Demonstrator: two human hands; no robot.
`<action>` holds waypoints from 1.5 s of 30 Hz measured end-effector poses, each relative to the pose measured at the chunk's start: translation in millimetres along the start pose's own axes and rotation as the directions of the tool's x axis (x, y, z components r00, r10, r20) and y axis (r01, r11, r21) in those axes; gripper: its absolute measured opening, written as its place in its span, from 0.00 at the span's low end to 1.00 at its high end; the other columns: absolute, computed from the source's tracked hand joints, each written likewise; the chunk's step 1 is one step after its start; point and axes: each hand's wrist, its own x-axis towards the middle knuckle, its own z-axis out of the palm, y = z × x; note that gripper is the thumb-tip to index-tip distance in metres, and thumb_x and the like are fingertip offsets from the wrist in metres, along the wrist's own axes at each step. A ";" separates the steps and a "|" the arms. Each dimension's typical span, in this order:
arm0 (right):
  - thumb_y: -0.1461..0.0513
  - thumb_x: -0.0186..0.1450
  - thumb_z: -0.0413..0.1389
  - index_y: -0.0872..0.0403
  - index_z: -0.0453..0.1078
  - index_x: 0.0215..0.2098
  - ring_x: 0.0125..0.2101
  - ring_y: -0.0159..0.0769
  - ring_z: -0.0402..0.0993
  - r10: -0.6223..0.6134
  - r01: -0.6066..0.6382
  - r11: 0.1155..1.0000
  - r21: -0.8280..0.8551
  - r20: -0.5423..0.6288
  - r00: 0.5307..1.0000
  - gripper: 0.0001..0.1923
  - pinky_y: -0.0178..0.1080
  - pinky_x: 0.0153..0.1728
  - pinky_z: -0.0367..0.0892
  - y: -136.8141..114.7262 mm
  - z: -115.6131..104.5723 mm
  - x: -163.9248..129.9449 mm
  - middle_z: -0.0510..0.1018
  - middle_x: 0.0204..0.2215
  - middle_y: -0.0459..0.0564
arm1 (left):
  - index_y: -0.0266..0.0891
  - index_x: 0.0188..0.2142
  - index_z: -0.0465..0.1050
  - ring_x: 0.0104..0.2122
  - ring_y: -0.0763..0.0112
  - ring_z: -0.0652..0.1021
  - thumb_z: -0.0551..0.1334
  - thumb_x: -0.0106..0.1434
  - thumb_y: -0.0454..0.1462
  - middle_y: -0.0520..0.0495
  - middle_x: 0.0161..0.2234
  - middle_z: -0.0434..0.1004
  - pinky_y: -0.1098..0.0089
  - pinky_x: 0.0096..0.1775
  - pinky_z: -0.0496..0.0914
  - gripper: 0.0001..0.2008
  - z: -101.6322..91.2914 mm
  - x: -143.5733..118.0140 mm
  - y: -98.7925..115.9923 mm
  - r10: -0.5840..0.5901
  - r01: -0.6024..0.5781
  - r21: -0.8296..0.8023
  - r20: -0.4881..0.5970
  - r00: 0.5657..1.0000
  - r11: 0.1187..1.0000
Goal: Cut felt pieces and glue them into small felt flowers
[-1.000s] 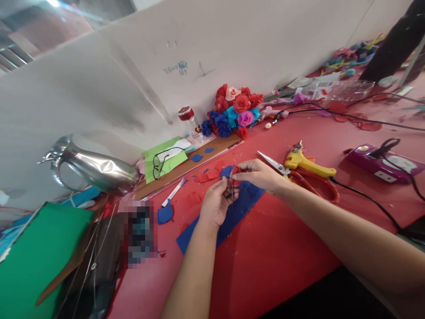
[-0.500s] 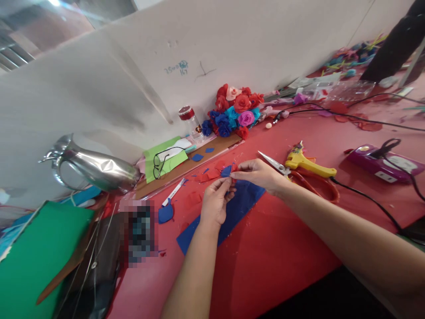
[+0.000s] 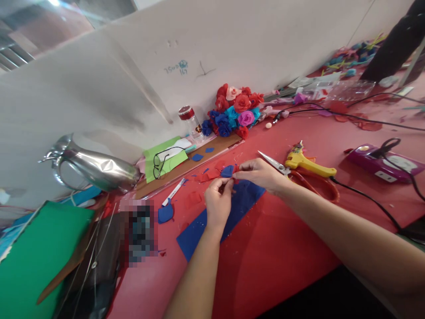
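Between my two hands is a small blue petal-shaped piece, which looks like paper or thin foam. My left hand is closed, with thumb and fingers pinched at its lower edge. My right hand pinches its right side between thumb and forefinger. Under both hands lies a dark blue sheet on the red table. Red scraps lie just left of the blue piece. Another blue petal-shaped piece rests farther left, by a white strip.
Scissors with red handles and a yellow glue gun lie right of my hands. A purple power strip is farther right. Behind stand paper roses and a glass jar. A metal jug leans at left.
My left hand has turned slightly, its wrist shifting right and its fingers curling in below the blue piece. The right hand stays nearly in place.
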 end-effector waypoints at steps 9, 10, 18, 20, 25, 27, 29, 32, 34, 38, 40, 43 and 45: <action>0.57 0.53 0.59 0.55 0.72 0.21 0.25 0.29 0.67 0.004 -0.015 0.986 0.168 0.064 0.998 0.10 0.34 0.30 0.62 -6.4 -0.3 -1.8 0.75 0.21 0.45 | 0.34 0.27 0.72 0.22 0.80 0.70 0.72 0.45 0.38 0.49 0.24 0.73 0.79 0.21 0.58 0.13 -4.4 5.0 6.7 -0.367 0.471 -0.418 0.306 0.878 0.777; 0.57 0.53 0.59 0.55 0.72 0.21 0.25 0.29 0.68 0.008 -0.020 0.984 0.176 0.072 0.997 0.10 0.34 0.30 0.63 -7.0 -0.1 -2.1 0.75 0.21 0.45 | 0.33 0.26 0.72 0.21 0.81 0.70 0.73 0.43 0.38 0.49 0.24 0.72 0.80 0.21 0.57 0.14 -4.5 5.1 6.6 -0.359 0.462 -0.413 0.304 0.882 0.785; 0.57 0.54 0.59 0.56 0.73 0.22 0.26 0.29 0.67 0.009 -0.017 0.989 0.150 0.052 0.999 0.10 0.34 0.30 0.61 -4.2 1.5 -0.9 0.75 0.21 0.44 | 0.33 0.24 0.75 0.20 0.82 0.68 0.75 0.36 0.42 0.51 0.22 0.72 0.78 0.22 0.58 0.18 1.0 4.7 4.2 -0.288 0.320 -0.346 0.140 0.947 0.882; 0.55 0.54 0.60 0.56 0.73 0.23 0.25 0.29 0.67 -0.003 -0.003 0.992 0.127 0.049 0.999 0.12 0.34 0.30 0.60 -2.5 1.8 -0.3 0.74 0.21 0.44 | 0.34 0.24 0.75 0.20 0.82 0.69 0.74 0.38 0.42 0.51 0.21 0.72 0.78 0.23 0.59 0.17 1.7 3.9 4.3 -0.258 0.274 -0.309 0.093 0.962 0.911; 0.53 0.53 0.60 0.55 0.72 0.21 0.25 0.29 0.66 -0.019 0.013 0.994 0.111 0.055 0.998 0.14 0.35 0.30 0.60 0.3 1.1 0.9 0.74 0.20 0.44 | 0.33 0.24 0.75 0.21 0.81 0.70 0.74 0.40 0.39 0.51 0.22 0.72 0.78 0.24 0.61 0.14 -1.1 3.5 5.1 -0.279 0.304 -0.293 0.125 0.952 0.906; 0.53 0.53 0.60 0.55 0.72 0.20 0.25 0.30 0.66 -0.018 0.011 0.993 0.118 0.056 0.998 0.13 0.35 0.30 0.60 0.8 0.2 1.7 0.74 0.21 0.44 | 0.33 0.25 0.74 0.21 0.81 0.70 0.74 0.41 0.39 0.50 0.23 0.73 0.78 0.23 0.61 0.14 -3.0 4.3 5.6 -0.328 0.377 -0.342 0.194 0.924 0.860; 0.55 0.53 0.59 0.55 0.72 0.20 0.25 0.30 0.66 -0.015 0.009 0.993 0.121 0.047 0.999 0.11 0.35 0.31 0.60 1.2 -0.6 2.4 0.74 0.21 0.44 | 0.33 0.25 0.74 0.21 0.81 0.70 0.73 0.43 0.39 0.49 0.24 0.74 0.79 0.23 0.61 0.14 -4.2 5.1 6.1 -0.362 0.440 -0.391 0.258 0.896 0.808; 0.57 0.53 0.58 0.54 0.72 0.20 0.25 0.29 0.65 -0.018 0.012 0.991 0.132 0.046 0.999 0.09 0.35 0.31 0.60 1.0 -0.9 2.4 0.74 0.20 0.43 | 0.33 0.26 0.74 0.21 0.81 0.70 0.73 0.43 0.39 0.49 0.24 0.73 0.80 0.21 0.59 0.14 -4.4 5.4 6.7 -0.379 0.477 -0.424 0.297 0.876 0.770; 0.58 0.53 0.57 0.54 0.72 0.20 0.25 0.30 0.66 -0.022 0.013 0.990 0.142 0.063 0.998 0.09 0.35 0.31 0.61 0.1 -0.5 1.5 0.74 0.20 0.43 | 0.32 0.25 0.73 0.20 0.82 0.70 0.75 0.40 0.37 0.49 0.23 0.73 0.81 0.20 0.58 0.15 -3.8 5.2 6.9 -0.380 0.477 -0.426 0.295 0.877 0.769; 0.58 0.53 0.57 0.54 0.73 0.21 0.27 0.30 0.67 -0.027 0.014 0.987 0.161 0.081 0.996 0.08 0.35 0.33 0.62 -3.0 0.5 -0.9 0.75 0.21 0.44 | 0.33 0.23 0.74 0.19 0.83 0.69 0.76 0.35 0.35 0.51 0.21 0.72 0.81 0.21 0.59 0.16 -2.3 5.2 6.2 -0.394 0.473 -0.418 0.263 0.880 0.776; 0.58 0.53 0.58 0.54 0.73 0.22 0.27 0.31 0.68 -0.024 0.010 0.986 0.167 0.085 0.996 0.08 0.35 0.33 0.62 -4.4 0.6 -1.7 0.75 0.22 0.44 | 0.33 0.24 0.74 0.20 0.83 0.70 0.76 0.35 0.36 0.51 0.21 0.72 0.80 0.22 0.61 0.16 -1.5 5.0 5.5 -0.388 0.448 -0.404 0.225 0.894 0.797; 0.54 0.53 0.60 0.54 0.73 0.22 0.26 0.31 0.67 -0.023 0.011 0.989 0.145 0.080 0.997 0.11 0.35 0.31 0.61 -5.5 0.7 -2.0 0.75 0.22 0.44 | 0.33 0.24 0.75 0.20 0.82 0.71 0.75 0.36 0.38 0.52 0.21 0.72 0.79 0.24 0.63 0.16 -0.5 3.9 5.0 -0.338 0.368 -0.369 0.145 0.930 0.854; 0.52 0.54 0.60 0.54 0.73 0.22 0.26 0.31 0.67 -0.034 0.025 0.992 0.127 0.069 0.997 0.14 0.35 0.30 0.60 -5.5 0.7 -1.9 0.74 0.21 0.44 | 0.34 0.23 0.75 0.20 0.82 0.71 0.75 0.36 0.39 0.52 0.21 0.73 0.79 0.24 0.63 0.16 -0.3 2.9 5.5 -0.316 0.339 -0.351 0.123 0.941 0.873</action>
